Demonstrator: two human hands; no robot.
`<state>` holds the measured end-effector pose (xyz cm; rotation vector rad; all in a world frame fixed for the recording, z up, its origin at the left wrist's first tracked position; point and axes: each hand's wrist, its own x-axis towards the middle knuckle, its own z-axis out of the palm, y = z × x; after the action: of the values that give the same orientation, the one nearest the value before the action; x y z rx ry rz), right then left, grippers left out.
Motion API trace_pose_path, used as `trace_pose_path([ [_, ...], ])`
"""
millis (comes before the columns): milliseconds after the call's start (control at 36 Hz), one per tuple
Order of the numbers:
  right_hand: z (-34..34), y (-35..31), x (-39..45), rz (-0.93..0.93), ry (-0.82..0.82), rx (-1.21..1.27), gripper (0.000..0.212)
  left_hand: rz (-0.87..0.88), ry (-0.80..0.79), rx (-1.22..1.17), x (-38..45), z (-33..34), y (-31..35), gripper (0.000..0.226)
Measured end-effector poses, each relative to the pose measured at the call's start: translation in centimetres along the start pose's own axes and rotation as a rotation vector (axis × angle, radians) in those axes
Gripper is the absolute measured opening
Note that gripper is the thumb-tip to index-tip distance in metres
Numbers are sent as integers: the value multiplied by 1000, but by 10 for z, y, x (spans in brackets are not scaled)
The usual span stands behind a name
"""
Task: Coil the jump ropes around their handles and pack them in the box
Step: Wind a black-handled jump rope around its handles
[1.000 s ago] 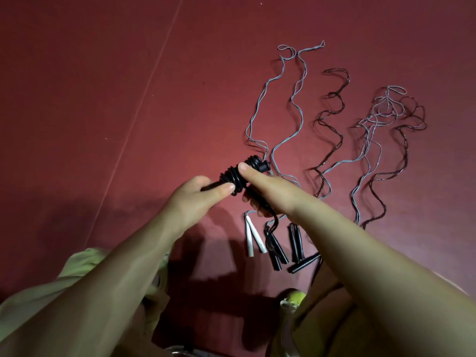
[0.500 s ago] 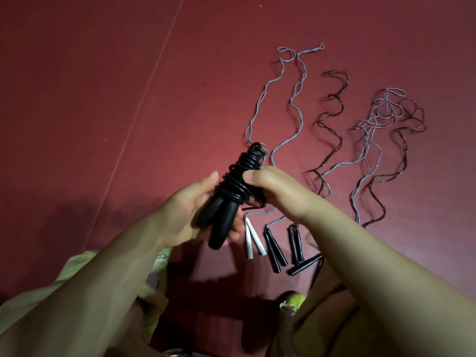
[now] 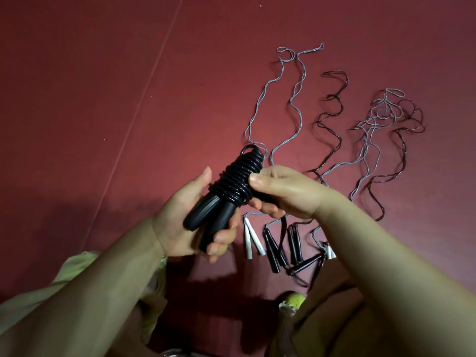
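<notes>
The red floor (image 3: 103, 99) carries everything here, and no box shows in this view. Spread across its right half lie the loose ropes (image 3: 332, 124): thin grey and dark cords in wavy lines, their handles (image 3: 283, 243) gathered in a row near the person's knees, white pairs and black pairs just beside one another, some touching. These cords look light, limp and springy, likely to tangle where their far loops overlap, so each seems best lifted by its paired handles rather than by the cord. Above them, held in the air between both hands, is the black rope (image 3: 231, 186), its thick glossy cord wound in tight turns round the upper part of two black handles that lie side by side. The left hand (image 3: 188, 222) is curled round the bare lower ends of those handles, fingers wrapped beneath. The right hand (image 3: 280, 191) pinches the coil near its top, thumb pressed flat on the turns, fingers behind. That cord looks smooth and somewhat stiff, so the wraps would probably spring loose if the thumb lifts; the safe hold appears to be across the coil itself, pressing the last turn down, with the handle ends as the firm, ribbed grip. A small loop (image 3: 248, 150) stands free at the top.
</notes>
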<state>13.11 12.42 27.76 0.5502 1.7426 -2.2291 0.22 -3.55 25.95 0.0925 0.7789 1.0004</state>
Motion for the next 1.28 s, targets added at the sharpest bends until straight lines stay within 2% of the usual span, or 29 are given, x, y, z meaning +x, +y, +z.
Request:
trace_pose_path([
  [56, 1, 0, 1, 15, 44, -48, 44, -34, -124, 21, -1, 1, 3, 81],
  [167, 2, -4, 0, 37, 119, -140, 47, -28, -62, 51, -2, -1, 1, 83],
  [250, 1, -6, 1, 55, 159, -182, 41, -21, -41, 63, -1, -3, 3, 82],
  [361, 3, -6, 2, 66, 232, -280, 50, -20, 1, 86, -3, -5, 7, 80],
  [556, 4, -4, 5, 49, 303, -298, 45, 46, 217, 252, -1, -4, 9, 81],
  [694, 5, -1, 5, 60, 285, -235, 37, 131, 355, 334, 6, -12, 4, 80],
  [778, 9, 1, 8, 102, 255, -195, 59, 150, 507, 465, 9, -8, 1, 76],
  [861, 12, 2, 10, 159, 271, -200, 57, 189, 632, 647, 12, -6, -2, 69],
  [1000, 14, 8, 14, 243, 338, -199, 59, 246, 707, 826, 15, -11, -6, 73],
  [1111, 14, 9, 16, 286, 400, -231, 64, 250, 745, 985, 16, -16, -8, 68],
  [1278, 16, 7, 15, 294, 473, -291, 62, 225, 809, 1065, 15, -10, -9, 69],
])
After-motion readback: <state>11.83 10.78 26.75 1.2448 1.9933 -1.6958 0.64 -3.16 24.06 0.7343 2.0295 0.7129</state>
